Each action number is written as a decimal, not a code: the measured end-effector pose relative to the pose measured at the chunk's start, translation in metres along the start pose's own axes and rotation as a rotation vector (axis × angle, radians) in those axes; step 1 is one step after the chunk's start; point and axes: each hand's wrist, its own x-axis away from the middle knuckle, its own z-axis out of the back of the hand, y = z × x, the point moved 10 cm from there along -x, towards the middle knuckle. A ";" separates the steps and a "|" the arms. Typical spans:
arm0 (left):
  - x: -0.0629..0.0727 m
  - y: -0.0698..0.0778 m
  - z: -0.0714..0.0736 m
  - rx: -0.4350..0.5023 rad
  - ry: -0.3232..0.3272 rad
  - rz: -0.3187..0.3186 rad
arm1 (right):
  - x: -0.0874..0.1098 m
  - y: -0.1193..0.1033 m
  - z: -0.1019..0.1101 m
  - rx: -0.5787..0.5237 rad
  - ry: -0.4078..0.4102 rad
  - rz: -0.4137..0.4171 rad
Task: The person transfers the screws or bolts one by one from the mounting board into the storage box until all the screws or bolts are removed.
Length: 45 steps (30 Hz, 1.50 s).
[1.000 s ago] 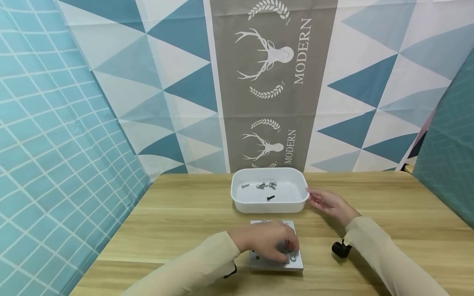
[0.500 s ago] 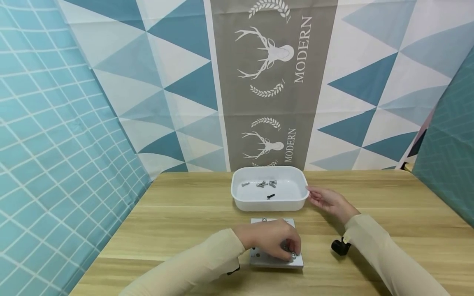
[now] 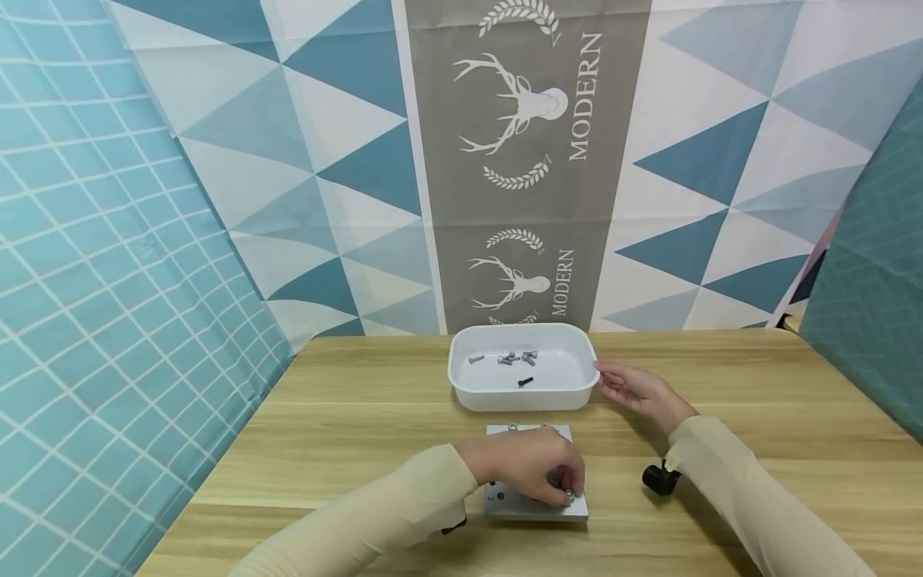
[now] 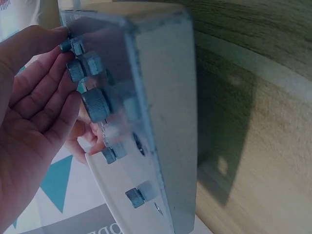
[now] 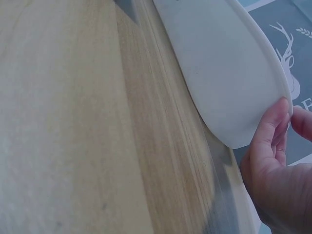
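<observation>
A silver metal plate (image 3: pixel 515 508) lies on the table, with several socket head screws standing in its holes. Over the plate is my left hand (image 3: pixel 530 466), its thumb and fingertips at the right front corner. In the left wrist view they pinch the head of a small screw (image 4: pixel 76 46) at the plate's face; larger screws (image 4: pixel 96 105) stand beside it. My right hand (image 3: pixel 640 394) pinches the right end of a white tray (image 3: pixel 522 401), thumb and fingers on its rim in the right wrist view. The left hand covers much of the plate.
Inside the tray lie several loose silver screws (image 3: pixel 507 360) and one black screw (image 3: pixel 525 382). A patterned cloth (image 3: pixel 519 200) hangs behind the wooden table (image 3: pixel 360 449). A black device (image 3: pixel 659 479) sits at the right sleeve cuff.
My left hand has shifted slightly right over the plate, its fingertips now at the corner screw. The right hand keeps its grip on the tray, which has not moved.
</observation>
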 end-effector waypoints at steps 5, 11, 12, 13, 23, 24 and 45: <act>0.000 -0.001 0.002 0.019 0.007 -0.002 | -0.002 0.000 0.000 0.003 -0.005 -0.001; 0.000 -0.002 0.003 0.027 0.017 -0.014 | -0.001 -0.002 -0.001 0.008 0.000 0.000; 0.000 -0.001 0.003 0.027 0.021 -0.018 | -0.001 -0.002 0.000 0.010 0.000 -0.001; 0.000 -0.001 0.004 0.029 0.026 -0.021 | -0.001 -0.001 0.000 0.010 -0.002 -0.003; 0.000 0.000 0.008 0.033 0.058 -0.025 | -0.001 -0.001 0.000 -0.013 -0.010 -0.001; 0.000 0.000 0.008 0.034 0.058 -0.026 | -0.001 -0.001 0.000 -0.011 -0.016 0.001; 0.003 0.002 0.018 0.014 0.082 -0.035 | 0.000 0.000 0.001 -0.019 0.004 -0.008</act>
